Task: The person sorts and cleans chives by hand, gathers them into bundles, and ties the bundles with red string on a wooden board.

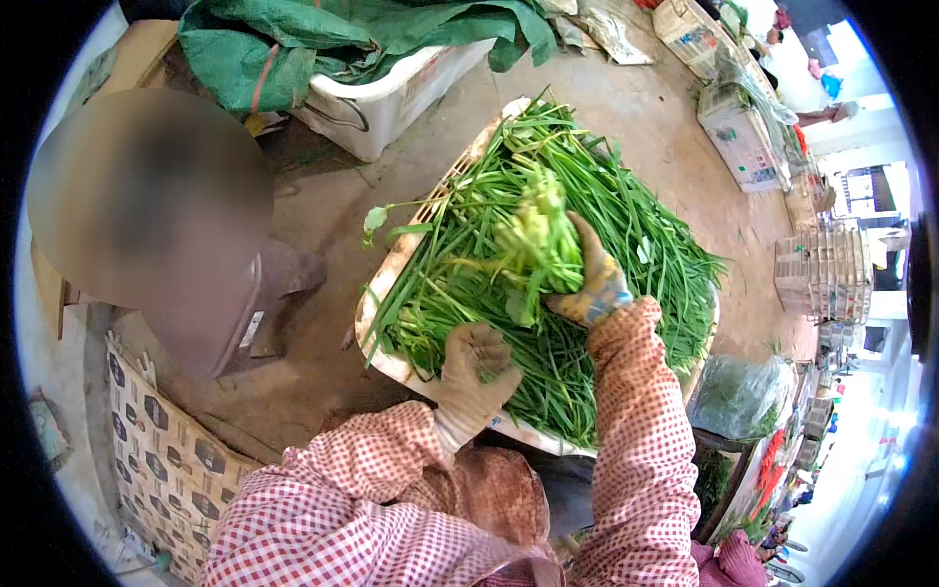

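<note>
My right hand point(592, 281) has a bunch point(538, 240), up over the greens point(636, 220) in the crate point(396, 259). Bunch is motion-blurred, looks like leafy stalks. My left hand point(476, 377): fingers curled, thumb apart, at the crate's near side. White bin point(391, 110) beyond, to the left, green cloth point(274, 49) draped on it.

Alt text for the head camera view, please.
A gloved right hand holds a bunch of greens over a crate heaped with long green leaves; the gloved left hand is at its near edge. Beyond, green cloth drapes a white tub.
</note>
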The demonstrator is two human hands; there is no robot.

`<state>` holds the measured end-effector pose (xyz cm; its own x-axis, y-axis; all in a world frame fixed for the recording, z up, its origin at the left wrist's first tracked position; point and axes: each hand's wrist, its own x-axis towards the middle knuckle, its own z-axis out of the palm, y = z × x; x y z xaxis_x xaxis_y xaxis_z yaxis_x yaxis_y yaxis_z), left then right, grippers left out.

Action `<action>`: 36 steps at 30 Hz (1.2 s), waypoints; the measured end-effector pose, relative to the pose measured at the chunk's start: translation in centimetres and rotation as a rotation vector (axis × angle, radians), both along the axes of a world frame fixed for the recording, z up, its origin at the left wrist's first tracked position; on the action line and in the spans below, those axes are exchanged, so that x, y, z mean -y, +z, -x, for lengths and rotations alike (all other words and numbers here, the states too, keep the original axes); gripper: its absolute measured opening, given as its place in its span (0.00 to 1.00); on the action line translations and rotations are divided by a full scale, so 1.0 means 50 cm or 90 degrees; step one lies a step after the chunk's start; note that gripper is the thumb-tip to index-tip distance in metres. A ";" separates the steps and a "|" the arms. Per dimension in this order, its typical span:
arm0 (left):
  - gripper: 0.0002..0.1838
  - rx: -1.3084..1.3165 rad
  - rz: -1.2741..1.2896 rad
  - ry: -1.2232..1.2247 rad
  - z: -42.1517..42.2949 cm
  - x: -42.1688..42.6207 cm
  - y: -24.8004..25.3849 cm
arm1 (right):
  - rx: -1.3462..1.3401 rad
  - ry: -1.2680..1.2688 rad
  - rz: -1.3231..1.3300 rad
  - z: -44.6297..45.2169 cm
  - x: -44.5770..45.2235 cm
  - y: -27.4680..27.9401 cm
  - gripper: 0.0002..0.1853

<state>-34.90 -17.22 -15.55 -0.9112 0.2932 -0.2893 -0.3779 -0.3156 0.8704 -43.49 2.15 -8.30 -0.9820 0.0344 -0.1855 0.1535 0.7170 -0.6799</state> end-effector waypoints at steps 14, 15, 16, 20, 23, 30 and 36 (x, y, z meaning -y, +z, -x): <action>0.38 -0.574 -0.033 -0.270 0.121 -0.071 -0.062 | 0.035 0.103 -0.275 -0.152 0.049 0.103 0.54; 0.37 -0.514 -0.109 -0.270 0.124 -0.071 -0.041 | 0.089 0.107 -0.375 -0.154 0.056 0.135 0.54; 0.36 -0.453 -0.186 -0.267 0.127 -0.071 -0.019 | 0.104 0.125 -0.385 -0.168 0.044 0.166 0.55; 0.35 -0.482 -0.093 -0.331 0.124 -0.067 0.007 | -0.100 0.097 -0.322 -0.180 0.012 0.223 0.61; 0.28 -0.684 0.022 -0.327 0.116 -0.091 0.049 | -0.227 0.162 -0.144 -0.159 0.031 0.210 0.64; 0.23 0.233 -0.509 -0.380 0.023 -0.113 0.135 | -0.351 0.027 -0.144 -0.247 0.098 0.145 0.49; 0.11 0.591 -0.675 -0.399 -0.020 -0.156 0.208 | -0.374 -0.362 0.251 -0.338 0.083 0.076 0.34</action>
<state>-33.89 -9.43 -5.17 -0.1905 0.9780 -0.0847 -0.9457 -0.2060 -0.2515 -26.60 -1.98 -4.48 -0.7761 0.5833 0.2396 -0.0360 0.3382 -0.9404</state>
